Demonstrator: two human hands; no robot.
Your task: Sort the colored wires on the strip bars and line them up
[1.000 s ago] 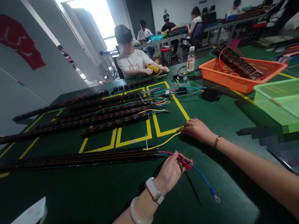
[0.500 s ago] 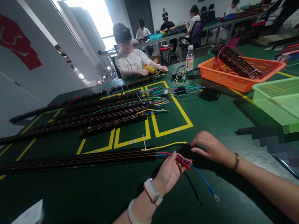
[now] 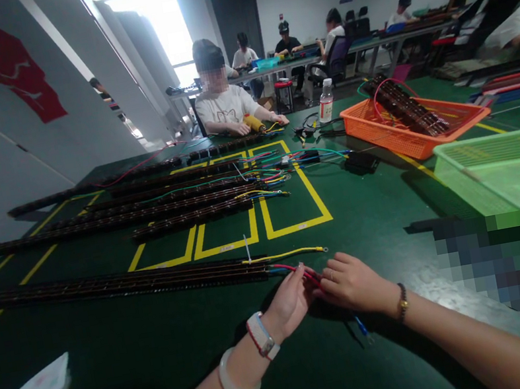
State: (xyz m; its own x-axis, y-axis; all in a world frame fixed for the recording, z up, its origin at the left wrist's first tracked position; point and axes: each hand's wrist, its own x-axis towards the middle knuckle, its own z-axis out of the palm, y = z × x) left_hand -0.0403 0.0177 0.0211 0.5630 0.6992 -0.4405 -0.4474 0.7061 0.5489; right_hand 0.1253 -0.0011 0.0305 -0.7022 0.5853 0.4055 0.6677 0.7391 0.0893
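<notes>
A long dark wire harness [image 3: 130, 284] lies across the green table, with a white cable tie [image 3: 247, 249] standing up near its right end. From that end come a yellow wire [image 3: 290, 253] with a ring terminal, a red wire [image 3: 283, 266] and a blue wire [image 3: 360, 324]. My left hand [image 3: 293, 304] is closed on the red wire. Against its fingertips, my right hand [image 3: 353, 282] is closed around the red wire farther along, hiding its end. The blue wire's ring terminal hangs below my right hand. The yellow wire lies free on the table.
More dark harnesses [image 3: 194, 218] lie behind, over yellow tape outlines [image 3: 296, 228]. On the right stand an orange basket [image 3: 380, 133] holding a harness and a green basket [image 3: 469, 184]. A bottle [image 3: 325, 102] stands at the back. A person [image 3: 224, 103] sits opposite.
My right hand has moved from beside the yellow wire's tip down and left to my left hand, closing on the red wire. The blue wire's end has shifted slightly up and left.
</notes>
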